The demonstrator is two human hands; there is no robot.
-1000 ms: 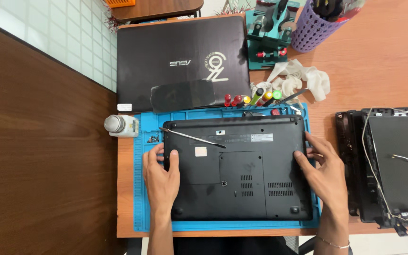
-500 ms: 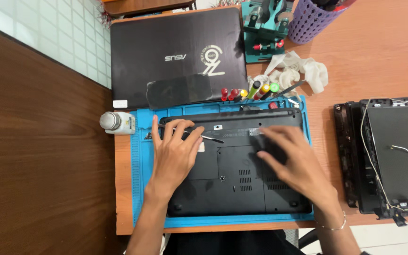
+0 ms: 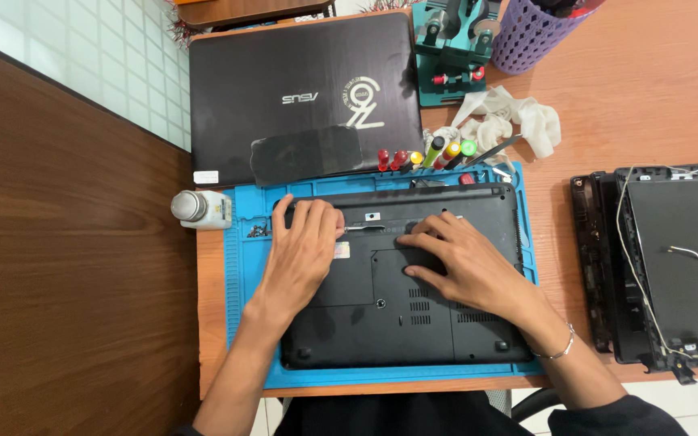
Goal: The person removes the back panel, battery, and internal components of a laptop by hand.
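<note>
Left hand (image 3: 302, 252) flat on upturned laptop (image 3: 401, 319), fingers spread, grasping nothing; screwdriver (image 3: 363, 228) at its fingertips; right hand (image 3: 462, 266) likewise, fingers released.

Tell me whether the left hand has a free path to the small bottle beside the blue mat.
Probably yes. The left hand rests on the upturned laptop, and the small bottle stands just off the blue mat's corner, with only bare mat and a few loose screws between.

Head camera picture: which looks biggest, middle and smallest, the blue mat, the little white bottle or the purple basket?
1. Blue mat, largest by far; it spreads under the black laptop that both hands press on.
2. Purple basket, though the picture's top edge cuts it off, so only part shows.
3. White bottle, smallest, standing beside the mat's left edge.
</note>
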